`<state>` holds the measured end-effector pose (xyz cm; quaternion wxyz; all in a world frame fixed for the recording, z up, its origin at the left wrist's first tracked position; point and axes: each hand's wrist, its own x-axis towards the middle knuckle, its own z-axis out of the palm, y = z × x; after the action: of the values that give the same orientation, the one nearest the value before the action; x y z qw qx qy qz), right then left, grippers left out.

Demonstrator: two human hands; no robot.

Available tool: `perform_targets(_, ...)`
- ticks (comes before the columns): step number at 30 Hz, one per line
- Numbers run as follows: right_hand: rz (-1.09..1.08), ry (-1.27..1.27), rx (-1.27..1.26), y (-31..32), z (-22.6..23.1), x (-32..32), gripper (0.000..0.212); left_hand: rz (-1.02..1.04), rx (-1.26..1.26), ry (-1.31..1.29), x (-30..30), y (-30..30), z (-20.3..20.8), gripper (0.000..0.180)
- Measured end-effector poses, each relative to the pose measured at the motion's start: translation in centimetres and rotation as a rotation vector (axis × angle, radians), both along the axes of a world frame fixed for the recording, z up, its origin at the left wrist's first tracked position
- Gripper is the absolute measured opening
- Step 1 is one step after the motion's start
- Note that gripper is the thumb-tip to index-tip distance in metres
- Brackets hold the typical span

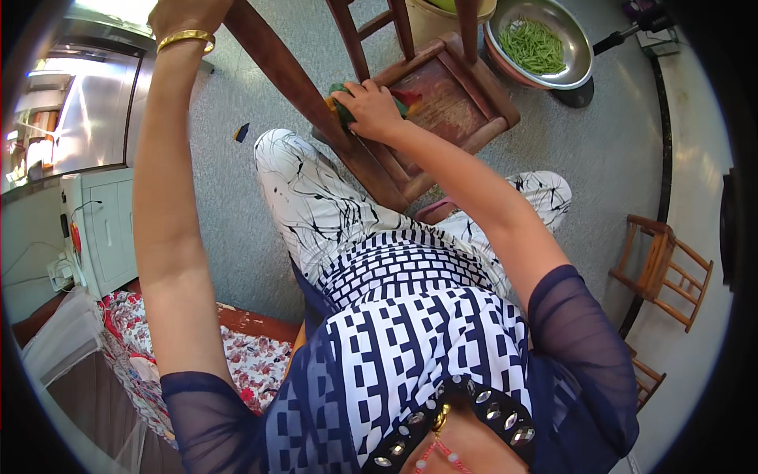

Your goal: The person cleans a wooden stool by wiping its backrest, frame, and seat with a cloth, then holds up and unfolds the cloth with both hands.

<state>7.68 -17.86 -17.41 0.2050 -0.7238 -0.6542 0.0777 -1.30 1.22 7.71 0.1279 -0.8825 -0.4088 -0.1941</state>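
A dark reddish-brown wooden chair (276, 59) with a worn panel seat stands tilted in front of my knees. At the upper edge of the view, my left hand (185, 17), a gold bangle at its wrist, is closed at the end of the chair's long post; its fingertips are cut off by the edge. My right hand (369, 110) presses a green cloth (345, 118) with yellow and red patches against the same post, lower down by the seat. Part of the cloth lies under the palm and spreads onto the seat panel.
A metal bowl (583, 67) of green beans stands beyond the chair at the right. Another small wooden chair (651, 265) is at the far right by the wall. A small dark scrap (242, 133) lies on the grey floor. A floral-covered bed (253, 359) and white cabinet (110, 229) are at my left.
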Motion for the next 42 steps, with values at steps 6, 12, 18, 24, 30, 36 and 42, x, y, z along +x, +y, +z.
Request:
perform_targets(6, 0.084, -0.054, -0.155, -1.0, -0.1, 0.3, 0.052, 0.082, 0.015, 0.018, 0.6, -0.3, -0.2, 0.073)
perform_targets(12, 0.054, 0.080, -0.145, -5.2, -0.8, 0.4, 0.052, -0.009, 0.020, -0.028, 1.3, -0.6, -0.7, 0.072)
perform_targets(18, 0.130, 0.032, -0.186, -10.2, -1.0, 1.4, 0.052, 0.045, -0.018, 0.036, 2.7, 0.1, -1.9, 0.071)
perform_targets(24, 0.266, 0.216, -0.350, -11.8, -2.0, 4.7, 0.055, 0.032, -0.025, 0.019, 4.1, 1.5, -4.1, 0.073)
perform_targets(30, 0.190, 0.094, -0.152, -4.3, -4.6, 8.5, 0.055, 0.006, -0.064, 0.019, 5.5, 3.3, -6.2, 0.076)
perform_targets(36, 0.245, -0.034, -0.256, -1.9, -5.4, 7.6, 0.059, 0.022, -0.048, 0.027, 5.1, 3.5, -6.4, 0.081)
perform_targets(42, 0.220, -0.047, -0.249, -5.6, -4.4, 5.8, 0.052, 0.051, -0.182, 0.097, 4.8, 2.4, -4.7, 0.082)
